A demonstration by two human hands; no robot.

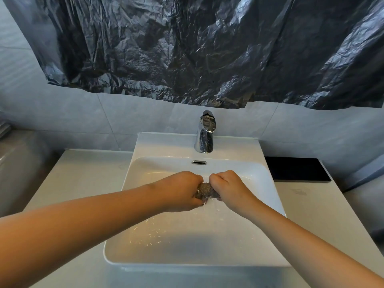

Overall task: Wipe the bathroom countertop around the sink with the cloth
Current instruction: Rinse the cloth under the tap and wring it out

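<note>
A wet grey-brown cloth [204,191] is bunched into a tight roll above the white sink basin [133,169]. My left hand [182,190] grips its left end and my right hand [226,187] grips its right end, both with fingers curled round it. Water droplets glint on the basin floor below the hands. The pale countertop [83,173] runs to the left and right of the sink. Most of the cloth is hidden inside my fists.
A chrome faucet [204,134] stands at the back of the sink, with an overflow slot [199,162] beneath it. A flat black tray [297,169] lies on the counter at the right. Dark plastic sheeting [207,48] hangs on the tiled wall above.
</note>
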